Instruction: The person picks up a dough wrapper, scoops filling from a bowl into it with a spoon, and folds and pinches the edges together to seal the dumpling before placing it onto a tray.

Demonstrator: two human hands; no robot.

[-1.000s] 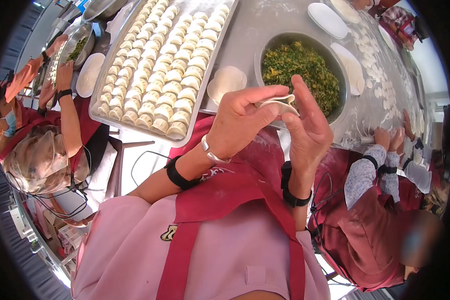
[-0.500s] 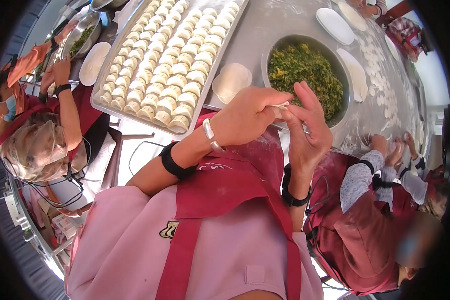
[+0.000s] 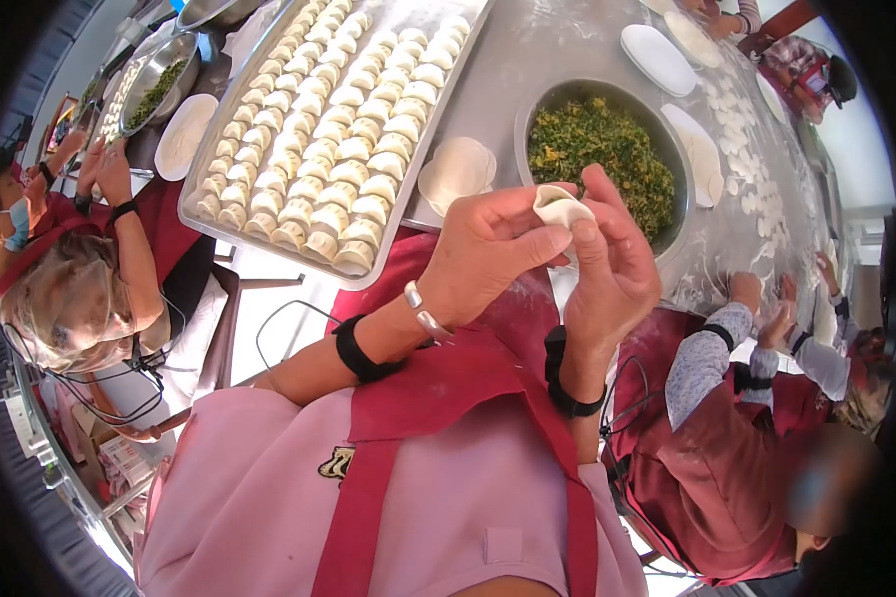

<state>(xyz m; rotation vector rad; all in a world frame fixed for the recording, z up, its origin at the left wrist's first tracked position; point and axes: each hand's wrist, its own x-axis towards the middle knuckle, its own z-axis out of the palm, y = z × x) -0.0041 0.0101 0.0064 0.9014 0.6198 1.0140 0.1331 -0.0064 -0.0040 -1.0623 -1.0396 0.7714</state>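
Between the fingertips of both my hands is a small white dumpling (image 3: 562, 209), curved, with its edges drawn up and a gap showing at its top left. My left hand (image 3: 493, 239), with a silver bracelet at the wrist, pinches its left side. My right hand (image 3: 612, 259) pinches it from the right, thumb at the front. Just beyond my hands stands a metal bowl (image 3: 679, 214) of chopped green and yellow filling (image 3: 597, 144). A stack of round white wrappers (image 3: 456, 174) lies on the table left of the bowl.
A metal tray (image 3: 396, 231) with rows of dumplings stands at the left. White oval plates (image 3: 659, 60) and scattered dough rounds (image 3: 742, 124) are on the metal table (image 3: 508, 60). Co-workers sit at left (image 3: 80, 289) and right (image 3: 727, 458); one co-worker's hands (image 3: 110, 169) are near another bowl.
The dumpling has turned and come into fuller view between my fingertips. My left thumb now lies along its front. The tray and bowl appear shifted slightly left.
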